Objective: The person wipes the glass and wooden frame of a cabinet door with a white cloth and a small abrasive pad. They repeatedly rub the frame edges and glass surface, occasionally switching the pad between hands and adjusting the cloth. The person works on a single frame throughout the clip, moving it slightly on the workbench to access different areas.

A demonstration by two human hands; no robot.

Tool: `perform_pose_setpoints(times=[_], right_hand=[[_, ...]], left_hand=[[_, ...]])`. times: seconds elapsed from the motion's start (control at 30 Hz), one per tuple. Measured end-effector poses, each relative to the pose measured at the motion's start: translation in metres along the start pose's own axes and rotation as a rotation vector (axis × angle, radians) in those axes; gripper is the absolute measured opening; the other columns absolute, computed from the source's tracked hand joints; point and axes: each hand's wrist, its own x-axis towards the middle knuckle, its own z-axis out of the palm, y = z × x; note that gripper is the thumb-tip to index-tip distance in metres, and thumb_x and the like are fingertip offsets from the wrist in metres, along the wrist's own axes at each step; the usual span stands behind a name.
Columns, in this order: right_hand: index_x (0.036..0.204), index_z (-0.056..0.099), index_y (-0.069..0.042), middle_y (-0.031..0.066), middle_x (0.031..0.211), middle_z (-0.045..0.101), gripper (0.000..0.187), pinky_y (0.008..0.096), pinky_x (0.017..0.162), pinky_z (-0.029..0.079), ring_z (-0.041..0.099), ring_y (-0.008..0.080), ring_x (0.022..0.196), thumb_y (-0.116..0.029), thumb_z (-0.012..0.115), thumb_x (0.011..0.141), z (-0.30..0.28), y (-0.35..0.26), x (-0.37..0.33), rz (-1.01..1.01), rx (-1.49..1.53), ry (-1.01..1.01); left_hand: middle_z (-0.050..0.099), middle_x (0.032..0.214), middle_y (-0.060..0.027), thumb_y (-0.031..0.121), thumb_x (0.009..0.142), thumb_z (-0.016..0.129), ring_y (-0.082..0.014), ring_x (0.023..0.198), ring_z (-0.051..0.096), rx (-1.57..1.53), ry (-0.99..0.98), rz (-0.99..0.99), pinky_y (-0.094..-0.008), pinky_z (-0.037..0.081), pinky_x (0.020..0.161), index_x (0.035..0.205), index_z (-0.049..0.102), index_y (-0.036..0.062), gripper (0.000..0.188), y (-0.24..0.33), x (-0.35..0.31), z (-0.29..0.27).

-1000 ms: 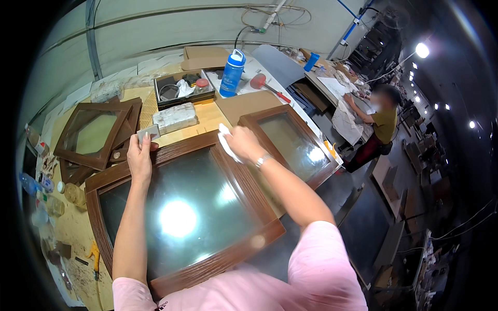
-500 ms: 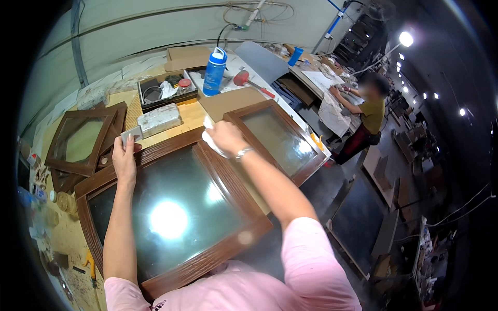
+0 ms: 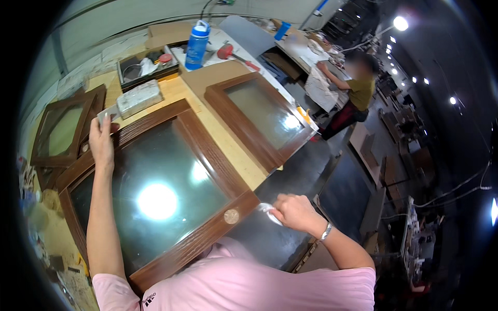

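Note:
A brown wood-framed glass door (image 3: 161,181) lies slanted on the bench in front of me, lamp glare on its pane. My left hand (image 3: 101,137) grips its far left edge, beside a small grey flat piece (image 3: 108,112); whether my fingers touch that piece is unclear. In my closed right hand (image 3: 295,211) is a crumpled white cloth (image 3: 271,213), just off the door's right corner. A round light-coloured spot (image 3: 231,216) shows on the near rail. A smaller framed glass door (image 3: 264,116) lies farther right.
A wrapped grey block (image 3: 139,98) sits behind the door, near an open box of odds and ends (image 3: 148,65). Blue bottle (image 3: 197,46) and red mallet (image 3: 226,51) stand and lie farther back. More framed panels (image 3: 62,129) are stacked left. A person (image 3: 358,88) works at another bench.
My right hand has moved with the cloth from the door's far corner down to its right corner. My left hand stays on the far left edge; the whole view has shifted.

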Motion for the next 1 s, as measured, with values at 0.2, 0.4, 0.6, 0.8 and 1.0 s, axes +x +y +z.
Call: perform_pose_setpoints(times=[0.2, 0.4, 0.6, 0.8, 1.0], right_hand=[[0.11, 0.071, -0.008, 0.0114, 0.107, 0.068, 0.033, 0.0375, 0.075, 0.057, 0.068, 0.0292, 0.09, -0.007, 0.066, 0.078, -0.004, -0.04, 0.044, -0.159, 0.14, 0.79], [0.096, 0.065, -0.007, 0.0094, 0.099, 0.055, 0.02, 0.0388, 0.072, 0.052, 0.055, 0.0283, 0.097, -0.018, 0.069, 0.08, 0.025, -0.077, 0.142, -0.387, 0.108, 0.534], [0.095, 0.068, -0.004, 0.0126, 0.103, 0.058, 0.022, 0.041, 0.081, 0.052, 0.056, 0.0306, 0.101, -0.015, 0.071, 0.076, 0.029, -0.106, 0.265, -0.25, 0.128, 0.599], [0.085, 0.073, -0.006, 0.013, 0.102, 0.062, 0.015, 0.0404, 0.084, 0.052, 0.058, 0.03, 0.103, -0.013, 0.072, 0.073, 0.028, -0.127, 0.312, -0.149, 0.081, 0.575], [0.086, 0.069, -0.001, 0.0168, 0.098, 0.059, 0.014, 0.0431, 0.081, 0.051, 0.057, 0.0323, 0.099, -0.011, 0.064, 0.078, 0.027, -0.095, 0.188, -0.365, 0.087, 0.53]], left_hand=[[0.064, 0.096, -0.0013, 0.036, 0.102, 0.055, -0.0085, 0.084, 0.058, -0.142, -0.016, -0.075, -0.0266, 0.046, 0.078, 0.114, 0.063, 0.0062, 0.033, -0.054, 0.025, -0.007], [0.062, 0.091, -0.0022, 0.036, 0.103, 0.054, -0.0097, 0.085, 0.058, -0.113, -0.074, 0.019, -0.0277, 0.045, 0.08, 0.107, 0.06, 0.0049, 0.032, -0.061, 0.037, -0.016], [0.063, 0.1, -0.0061, 0.045, 0.101, 0.053, -0.0159, 0.095, 0.058, -0.033, -0.111, -0.051, -0.0322, 0.045, 0.088, 0.119, 0.061, 0.0022, 0.047, -0.065, 0.042, -0.022], [0.061, 0.12, -0.0109, 0.044, 0.102, 0.054, -0.021, 0.108, 0.058, -0.178, -0.148, -0.086, -0.0338, 0.043, 0.098, 0.132, 0.054, -0.0009, 0.054, -0.087, 0.061, -0.03], [0.06, 0.125, -0.0117, 0.05, 0.1, 0.053, -0.0217, 0.115, 0.056, -0.091, -0.117, -0.092, -0.036, 0.043, 0.099, 0.135, 0.052, 0.001, 0.06, -0.093, 0.064, -0.03]])
